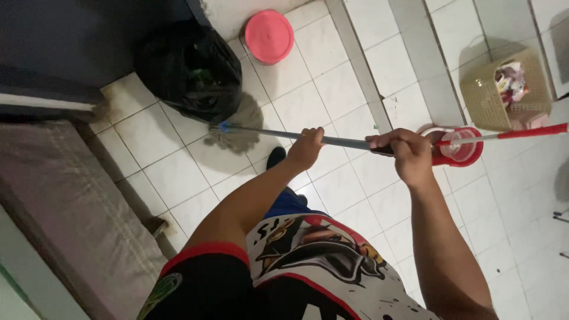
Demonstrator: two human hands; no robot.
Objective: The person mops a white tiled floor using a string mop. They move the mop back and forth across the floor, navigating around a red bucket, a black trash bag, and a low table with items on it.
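The mop (234,133) has a smooth grey metal pole, a red plastic grip at its far end and a head of limp, matt grey strands. Beneath it the floor (332,89) is glossy pale tile, stained near the dark wall. Beside the mop head sits a shiny, crinkled black plastic bag (192,74). The basket (498,98) is woven, matt tan plastic.

You stand in home room: white tiled floor (332,89), mattress (65,201) at 9 o'clock, black rubbish bag (192,71) at 11, woven basket (492,101) at 2.
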